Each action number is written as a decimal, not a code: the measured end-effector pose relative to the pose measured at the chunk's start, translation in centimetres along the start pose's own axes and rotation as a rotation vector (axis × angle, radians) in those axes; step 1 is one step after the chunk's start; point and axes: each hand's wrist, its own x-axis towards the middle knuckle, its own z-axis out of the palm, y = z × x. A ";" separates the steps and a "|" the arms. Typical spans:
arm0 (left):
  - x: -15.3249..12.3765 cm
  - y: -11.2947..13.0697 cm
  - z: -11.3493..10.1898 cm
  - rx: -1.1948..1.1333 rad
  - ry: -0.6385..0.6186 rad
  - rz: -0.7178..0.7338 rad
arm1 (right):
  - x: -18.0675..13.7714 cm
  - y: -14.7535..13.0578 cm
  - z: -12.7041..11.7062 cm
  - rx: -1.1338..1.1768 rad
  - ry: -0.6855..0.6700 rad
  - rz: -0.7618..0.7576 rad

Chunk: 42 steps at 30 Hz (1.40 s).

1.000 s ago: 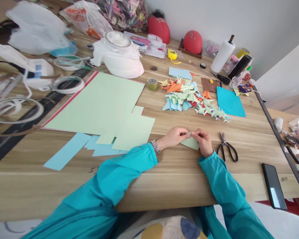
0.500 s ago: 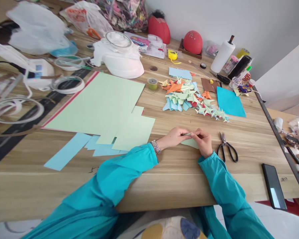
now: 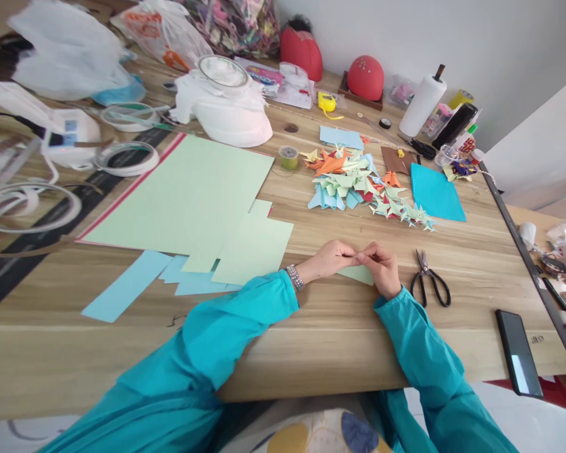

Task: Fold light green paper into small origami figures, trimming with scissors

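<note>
A small sheet of pale green paper [image 3: 360, 274] lies below my fingers, its far part covered by them. My left hand [image 3: 334, 257] pinches the paper from the left, thumb and forefinger together. From the right, my right hand [image 3: 380, 265] pinches it too, and the two sets of fingertips meet at its top. What exactly sits between the fingertips is hidden. Black-handled scissors [image 3: 429, 280] rest just right of my right hand. Beyond my hands lies a pile of folded paper shapes [image 3: 346, 182] in green, blue, orange and red.
Large green sheets [image 3: 183, 195] and blue paper strips [image 3: 126, 286] lie at left. A phone [image 3: 519, 352] is near the front right edge. A turquoise square [image 3: 436, 192] lies beyond the scissors. White tape rolls [image 3: 127, 159], bags and red pincushions [image 3: 365, 78] stand further back.
My fingertips have drawn closer together over the green paper, and my right hand has shifted slightly left. The green edge that showed between the fingertips is now covered.
</note>
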 end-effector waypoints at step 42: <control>-0.1 0.3 -0.4 -0.009 0.003 -0.068 | 0.3 0.9 -0.3 0.119 0.051 0.136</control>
